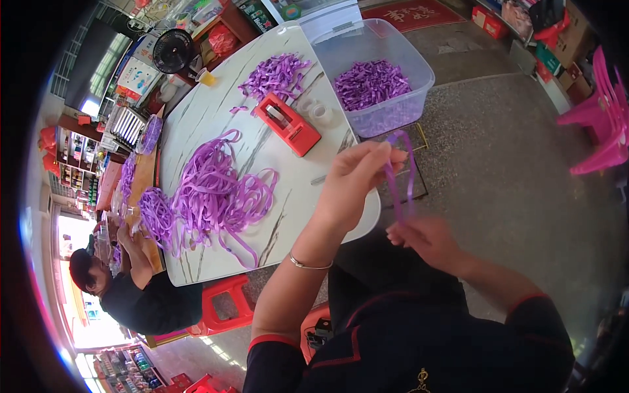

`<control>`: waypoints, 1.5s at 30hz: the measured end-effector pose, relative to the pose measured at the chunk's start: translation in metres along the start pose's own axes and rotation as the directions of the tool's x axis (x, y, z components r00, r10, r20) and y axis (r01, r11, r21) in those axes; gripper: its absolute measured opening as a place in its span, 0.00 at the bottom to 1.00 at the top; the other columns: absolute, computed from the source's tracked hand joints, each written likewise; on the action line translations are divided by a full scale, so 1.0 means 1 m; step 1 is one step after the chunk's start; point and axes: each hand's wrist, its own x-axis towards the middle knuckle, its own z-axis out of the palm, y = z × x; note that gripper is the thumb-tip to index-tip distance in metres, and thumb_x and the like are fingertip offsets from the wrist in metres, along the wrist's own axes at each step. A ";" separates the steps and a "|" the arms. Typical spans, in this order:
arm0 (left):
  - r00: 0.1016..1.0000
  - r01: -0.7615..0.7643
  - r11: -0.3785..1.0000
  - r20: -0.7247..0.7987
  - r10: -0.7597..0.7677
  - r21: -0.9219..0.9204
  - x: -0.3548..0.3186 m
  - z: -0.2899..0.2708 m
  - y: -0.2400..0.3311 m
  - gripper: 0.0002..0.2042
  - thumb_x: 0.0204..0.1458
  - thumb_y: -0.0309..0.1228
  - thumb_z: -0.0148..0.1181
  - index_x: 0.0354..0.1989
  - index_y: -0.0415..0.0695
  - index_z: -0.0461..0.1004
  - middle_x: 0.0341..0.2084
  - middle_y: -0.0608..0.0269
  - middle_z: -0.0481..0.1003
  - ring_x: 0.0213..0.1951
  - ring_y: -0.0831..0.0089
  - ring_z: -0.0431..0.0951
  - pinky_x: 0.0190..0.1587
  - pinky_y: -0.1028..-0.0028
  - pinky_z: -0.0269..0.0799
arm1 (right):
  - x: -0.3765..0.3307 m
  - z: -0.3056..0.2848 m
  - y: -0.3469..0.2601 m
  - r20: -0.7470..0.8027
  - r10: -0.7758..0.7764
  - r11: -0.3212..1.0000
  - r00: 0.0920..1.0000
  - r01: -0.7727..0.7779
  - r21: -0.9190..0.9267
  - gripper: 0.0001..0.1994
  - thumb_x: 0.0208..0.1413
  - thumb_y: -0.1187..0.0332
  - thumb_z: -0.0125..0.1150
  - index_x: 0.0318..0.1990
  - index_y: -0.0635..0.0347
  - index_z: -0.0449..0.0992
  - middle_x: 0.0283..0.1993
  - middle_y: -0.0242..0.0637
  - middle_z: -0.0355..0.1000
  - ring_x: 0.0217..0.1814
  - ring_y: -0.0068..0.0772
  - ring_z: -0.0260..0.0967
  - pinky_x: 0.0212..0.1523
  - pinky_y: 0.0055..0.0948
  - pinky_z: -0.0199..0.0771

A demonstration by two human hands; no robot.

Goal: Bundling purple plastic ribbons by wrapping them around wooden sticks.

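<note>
A loop of purple ribbon (411,178) hangs between my hands, just off the table's right edge. My left hand (350,180) pinches its upper end between thumb and fingers. Lower down, my right hand (429,242) has its fingers closed on the loop's bottom end; it is slightly blurred. On the white marbled table (288,216) lies a large tangled heap of purple ribbon loops (206,187). Beyond it stand a red tape dispenser (298,136) and a pile of short purple ribbon pieces (274,75).
A clear plastic bin (419,88) holding many purple pieces stands off the table's far right side. Small clear rolls (321,114) sit by the dispenser. At left, another person (134,295) handles purple ribbon at a wooden table. Pink chairs (603,118) stand far right.
</note>
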 end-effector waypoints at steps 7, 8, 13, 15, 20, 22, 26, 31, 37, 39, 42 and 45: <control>0.997 0.037 0.973 0.069 -0.022 -0.228 -0.015 -0.025 0.017 0.12 0.57 0.33 0.46 0.32 0.37 0.72 0.25 0.61 0.74 0.24 0.74 0.74 0.33 0.73 0.72 | -0.036 -0.027 0.058 0.025 -0.172 0.755 0.985 0.148 -0.639 0.08 0.52 0.68 0.54 0.37 0.59 0.74 0.33 0.40 0.73 0.34 0.44 0.71 0.34 0.34 0.72; 0.994 0.036 0.970 0.112 -0.009 -0.240 -0.017 -0.032 0.018 0.12 0.57 0.33 0.47 0.32 0.37 0.72 0.25 0.61 0.74 0.24 0.74 0.74 0.32 0.75 0.72 | -0.037 -0.034 0.062 0.021 -0.169 0.755 0.985 0.143 -0.640 0.08 0.52 0.68 0.54 0.37 0.59 0.74 0.33 0.40 0.73 0.34 0.44 0.71 0.34 0.34 0.72; 0.976 0.183 0.980 0.136 -0.172 -0.072 -0.033 -0.054 0.017 0.11 0.56 0.30 0.47 0.28 0.36 0.73 0.19 0.63 0.72 0.19 0.77 0.71 0.25 0.79 0.67 | -0.024 -0.076 0.067 0.006 -0.288 0.557 0.958 0.172 -0.813 0.07 0.51 0.70 0.53 0.37 0.60 0.73 0.36 0.42 0.72 0.36 0.44 0.70 0.36 0.37 0.72; 0.966 0.229 0.973 0.134 -0.223 -0.034 -0.040 -0.061 0.014 0.11 0.56 0.30 0.48 0.28 0.36 0.73 0.19 0.63 0.72 0.19 0.78 0.71 0.24 0.80 0.66 | -0.015 -0.093 0.059 0.030 -0.324 0.447 0.945 0.182 -0.876 0.07 0.51 0.71 0.53 0.37 0.61 0.73 0.36 0.42 0.72 0.37 0.45 0.70 0.36 0.37 0.72; 0.922 0.299 0.871 0.118 -0.370 0.390 -0.052 -0.060 0.013 0.11 0.56 0.29 0.48 0.27 0.35 0.73 0.17 0.62 0.72 0.16 0.82 0.68 0.20 0.83 0.64 | 0.003 -0.123 0.032 -0.037 -0.483 0.325 0.875 0.139 -0.935 0.07 0.50 0.73 0.54 0.37 0.63 0.72 0.35 0.42 0.71 0.37 0.43 0.70 0.36 0.34 0.73; 0.920 0.298 0.873 0.130 -0.371 0.385 -0.055 -0.067 0.004 0.11 0.56 0.29 0.48 0.30 0.34 0.74 0.17 0.63 0.73 0.17 0.83 0.68 0.20 0.85 0.63 | 0.007 -0.129 0.019 -0.046 -0.510 0.344 0.859 0.155 -0.926 0.09 0.49 0.75 0.53 0.39 0.62 0.73 0.38 0.42 0.72 0.39 0.44 0.70 0.38 0.34 0.73; 0.930 0.284 0.871 0.104 -0.351 0.400 -0.059 -0.074 -0.007 0.10 0.55 0.28 0.50 0.34 0.33 0.74 0.17 0.65 0.73 0.16 0.85 0.67 0.20 0.85 0.62 | 0.009 -0.130 -0.003 -0.030 -0.576 0.290 0.817 0.170 -0.942 0.13 0.48 0.78 0.53 0.43 0.60 0.73 0.39 0.43 0.72 0.41 0.44 0.70 0.40 0.34 0.72; 0.946 0.277 0.856 0.031 -0.322 0.437 -0.065 -0.070 -0.005 0.10 0.55 0.28 0.51 0.34 0.33 0.74 0.18 0.66 0.73 0.16 0.87 0.65 0.20 0.86 0.61 | 0.006 -0.124 -0.019 -0.044 -0.674 0.215 0.738 0.139 -0.967 0.11 0.42 0.80 0.59 0.37 0.65 0.72 0.39 0.40 0.72 0.36 0.39 0.71 0.37 0.31 0.74; 0.969 0.214 0.862 0.013 -0.248 0.460 -0.072 -0.062 0.004 0.08 0.54 0.28 0.52 0.32 0.36 0.75 0.17 0.70 0.71 0.18 0.88 0.66 0.21 0.85 0.62 | -0.006 -0.115 -0.014 -0.149 -0.646 0.380 0.748 0.147 -0.913 0.15 0.40 0.78 0.62 0.39 0.64 0.72 0.40 0.38 0.73 0.36 0.38 0.72 0.35 0.32 0.74; 0.989 0.055 0.817 0.084 -0.126 0.574 -0.074 -0.058 0.007 0.06 0.54 0.26 0.52 0.30 0.36 0.73 0.18 0.68 0.71 0.17 0.86 0.66 0.19 0.85 0.59 | -0.013 -0.109 -0.004 -0.167 -0.620 0.441 0.767 0.164 -0.883 0.14 0.40 0.76 0.63 0.38 0.63 0.72 0.39 0.38 0.73 0.36 0.38 0.72 0.34 0.32 0.74; 0.947 -0.314 0.573 0.291 0.134 0.757 -0.071 -0.046 0.013 0.03 0.50 0.23 0.56 0.32 0.38 0.73 0.18 0.65 0.71 0.17 0.79 0.69 0.20 0.81 0.62 | -0.025 -0.102 0.015 0.046 -0.590 0.390 0.806 0.334 -0.858 0.13 0.42 0.73 0.64 0.38 0.61 0.72 0.36 0.37 0.72 0.32 0.35 0.71 0.30 0.28 0.72; 0.821 -0.571 0.323 0.530 0.212 0.755 -0.066 -0.032 0.017 0.07 0.43 0.20 0.58 0.33 0.39 0.73 0.19 0.62 0.69 0.19 0.70 0.71 0.21 0.76 0.65 | -0.029 -0.093 0.016 0.040 -0.255 0.709 0.966 0.215 -0.671 0.13 0.45 0.67 0.63 0.39 0.59 0.72 0.35 0.36 0.71 0.32 0.31 0.69 0.31 0.24 0.70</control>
